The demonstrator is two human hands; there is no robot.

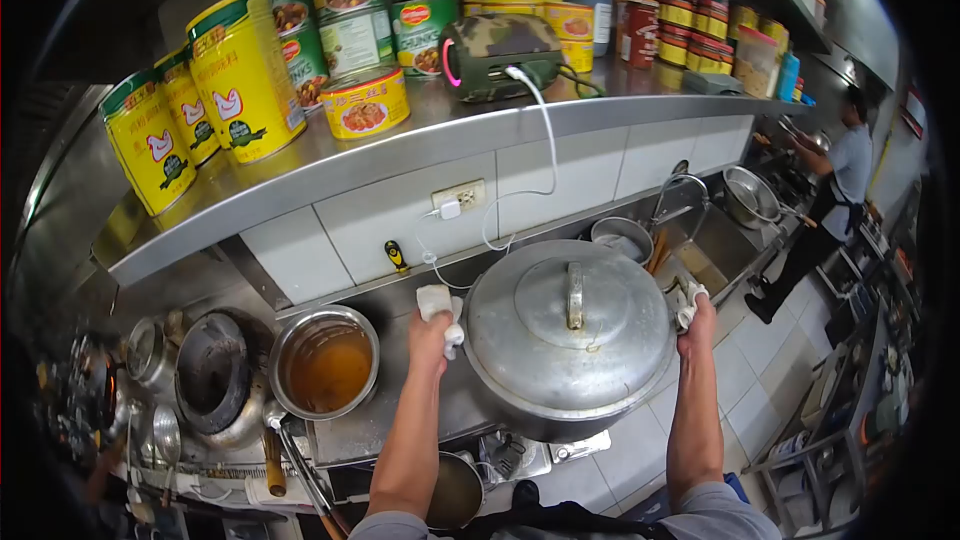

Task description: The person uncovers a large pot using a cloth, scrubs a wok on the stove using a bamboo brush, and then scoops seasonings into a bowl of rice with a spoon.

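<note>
A large dull-metal stockpot (560, 425) is in front of me, covered by a domed lid (520, 290) with a strap handle on top. My left hand (430, 338) is closed around a folded white cloth (436, 302) at the pot's left side; the handle there is hidden. On the opposite side, my right hand (698, 325) grips the right handle through another white cloth (688, 310). The pot overhangs the counter's front edge. Whether its base rests on anything cannot be seen.
Left of the pot stands a steel pot of brown liquid (330, 372), beside a dark wok (212, 365). Above runs a steel shelf (420, 155) of cans and a speaker (505, 50) with a hanging white cable (553, 140). A co-worker (848, 170) stands at far right.
</note>
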